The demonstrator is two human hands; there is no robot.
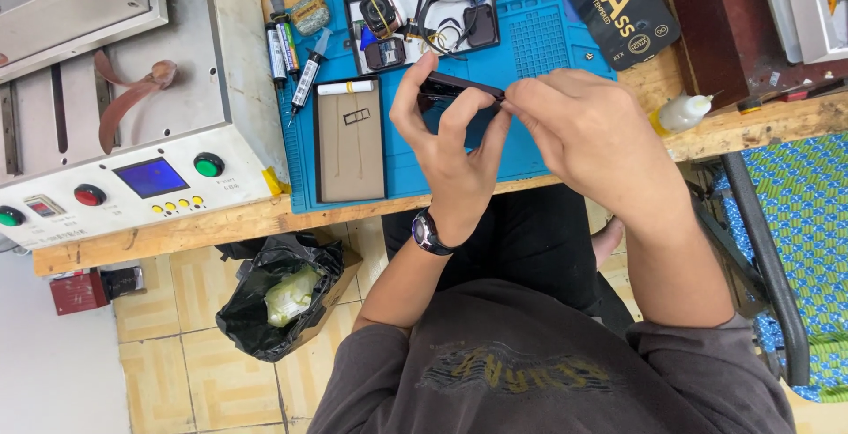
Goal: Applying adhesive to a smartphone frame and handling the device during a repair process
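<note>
My left hand (448, 138) holds a dark phone (459, 88) edge-on above the blue work mat (530, 45), thumb and fingers wrapped around its sides. A wristwatch sits on that wrist. My right hand (587, 138) pinches at the phone's right end with fingertips closed; whatever small item it holds there is too small to make out. Just left of my hands, a brown phone back panel (351, 143) lies flat on the mat with a small SIM tray resting on it.
A white tray (424, 10) of phone parts, syringes and glue tubes (291, 54) sit at the mat's far side. A grey machine with buttons and a blue screen (132, 160) stands left. A black packet (618, 6), small squeeze bottle (685, 112), bin bag on floor (274, 297), chair at right.
</note>
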